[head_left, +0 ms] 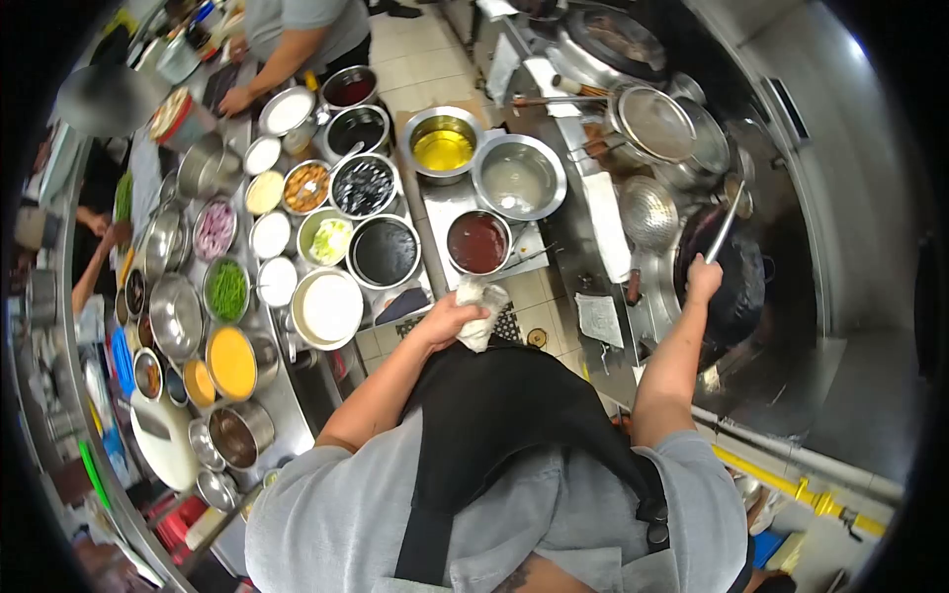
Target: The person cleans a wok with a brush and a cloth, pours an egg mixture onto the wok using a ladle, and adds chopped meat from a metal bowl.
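Note:
My left hand (455, 321) is closed round a crumpled pale cloth (480, 308), just below a pot of dark red liquid (479, 242). On the right, my right hand (703, 279) grips a long metal handle (727, 222) that slants up and away over a dark wok (736, 292) on the stove. The far end of that handle lies near the wok's upper rim. A perforated ladle (648, 213) rests to the left of the wok. Beyond the red pot stand a bowl of yellow oil (442, 148) and a bowl of cloudy liquid (519, 178).
Left of me, a steel counter (289, 395) bears several pots and bowls, including green vegetables (227, 290) and orange liquid (231, 362). Sieves (656, 123) sit over pots at the stove's back. Another person (297, 44) works at the upper left; more arms show farther left.

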`<state>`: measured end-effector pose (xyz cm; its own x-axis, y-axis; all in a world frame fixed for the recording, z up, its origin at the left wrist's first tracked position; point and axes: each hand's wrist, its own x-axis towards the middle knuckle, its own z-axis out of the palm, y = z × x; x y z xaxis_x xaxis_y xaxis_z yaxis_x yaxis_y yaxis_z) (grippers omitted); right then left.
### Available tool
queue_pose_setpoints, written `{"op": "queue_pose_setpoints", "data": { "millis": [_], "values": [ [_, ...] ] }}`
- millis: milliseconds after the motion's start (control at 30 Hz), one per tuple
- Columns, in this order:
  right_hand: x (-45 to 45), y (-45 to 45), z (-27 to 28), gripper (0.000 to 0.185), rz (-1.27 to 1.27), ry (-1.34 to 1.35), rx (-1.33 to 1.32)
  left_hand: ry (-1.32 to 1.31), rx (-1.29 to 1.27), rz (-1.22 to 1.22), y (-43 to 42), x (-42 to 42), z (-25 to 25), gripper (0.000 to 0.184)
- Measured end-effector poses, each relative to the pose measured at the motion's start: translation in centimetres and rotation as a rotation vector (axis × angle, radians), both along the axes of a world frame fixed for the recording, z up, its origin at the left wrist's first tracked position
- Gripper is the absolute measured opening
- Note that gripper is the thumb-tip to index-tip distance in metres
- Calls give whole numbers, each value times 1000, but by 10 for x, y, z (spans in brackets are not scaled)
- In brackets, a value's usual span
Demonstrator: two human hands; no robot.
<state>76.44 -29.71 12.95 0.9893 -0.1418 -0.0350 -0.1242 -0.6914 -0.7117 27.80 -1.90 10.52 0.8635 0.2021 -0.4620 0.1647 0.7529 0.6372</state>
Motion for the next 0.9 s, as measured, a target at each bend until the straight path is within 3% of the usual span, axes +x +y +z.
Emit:
{"op": "queue_pose_setpoints", "data": {
  "millis": [33, 100, 167, 233, 333, 533, 733, 800, 900],
  "values": [
    [-27, 10, 31, 32, 17, 63, -22, -18, 16, 2, 0, -1, -2, 39],
    [-49, 26, 27, 30, 41, 77, 144, -25, -7, 9, 2, -6, 0, 39],
    [-101, 51, 58, 31, 104, 194, 602, -73, -15, 66, 3, -9, 3, 39],
    [-141, 77, 85, 30, 253, 408, 862, -33, -47, 80, 5, -12, 5, 39],
    [-179, 123, 91, 28, 372, 674, 991, -25, -31, 68, 8, -11, 3, 41],
    [-218, 231, 37, 34, 578, 901, 846, 0, -97, 210, 8, -17, 17, 39],
    [-235, 322, -67, 38, 720, 769, 478, 48, -87, 349, 1, -50, 20, 36],
    [-238, 338, -81, 43, 803, 625, 63, 81, -112, 412, -5, -65, 7, 36],
    [-232, 354, -118, 50, 783, 666, -72, 136, -106, 481, -10, -79, 15, 36]
  ]
}}
